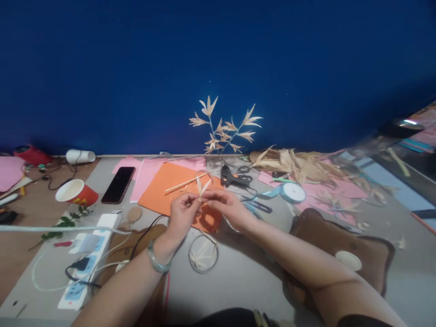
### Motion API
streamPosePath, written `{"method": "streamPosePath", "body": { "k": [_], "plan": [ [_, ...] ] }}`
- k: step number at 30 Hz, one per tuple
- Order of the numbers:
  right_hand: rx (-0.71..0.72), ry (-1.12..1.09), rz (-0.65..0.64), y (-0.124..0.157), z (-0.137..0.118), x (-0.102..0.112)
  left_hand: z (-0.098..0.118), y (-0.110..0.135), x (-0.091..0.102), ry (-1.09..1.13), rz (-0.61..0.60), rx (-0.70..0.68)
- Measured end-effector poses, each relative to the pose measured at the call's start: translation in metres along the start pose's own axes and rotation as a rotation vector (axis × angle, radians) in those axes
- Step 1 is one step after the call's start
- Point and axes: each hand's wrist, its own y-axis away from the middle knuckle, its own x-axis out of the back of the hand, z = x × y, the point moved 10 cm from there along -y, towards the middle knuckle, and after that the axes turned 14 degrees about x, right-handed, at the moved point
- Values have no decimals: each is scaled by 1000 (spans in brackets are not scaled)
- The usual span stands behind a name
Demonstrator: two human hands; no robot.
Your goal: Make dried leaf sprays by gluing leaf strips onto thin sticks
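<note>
Between my two hands, over an orange sheet [157, 190], is a small flower of pale dried husk strips [200, 187], its petals pointing up. My left hand [185, 211] pinches its base from the left. From the right, the fingertips of my right hand [228, 206] close on the same base. Just beyond my hands lie thin wooden sticks [185, 182] and a black glue gun [235, 177]. Below them, a wire ring [203, 271] lies on the table with pale husk pieces inside it. Behind stands a branch with several husk flowers [223, 131].
Dried husks [303, 165] and a blue ribbon roll [293, 193] lie right, near a brown cushion-like pad [327, 236]. Leftward are a phone [118, 185], a red paper cup [77, 193] and a power strip [83, 277] with cables. A blue wall [136, 68] rises behind.
</note>
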Motion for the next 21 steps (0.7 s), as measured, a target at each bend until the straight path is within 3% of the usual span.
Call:
{"method": "streamPosePath", "body": {
  "k": [11, 21],
  "plan": [
    [37, 26, -15, 1, -5, -6, -4, -1, 1, 6, 23, 24],
    [-63, -96, 67, -2, 6, 2, -9, -2, -1, 77, 7, 32]
  ]
}}
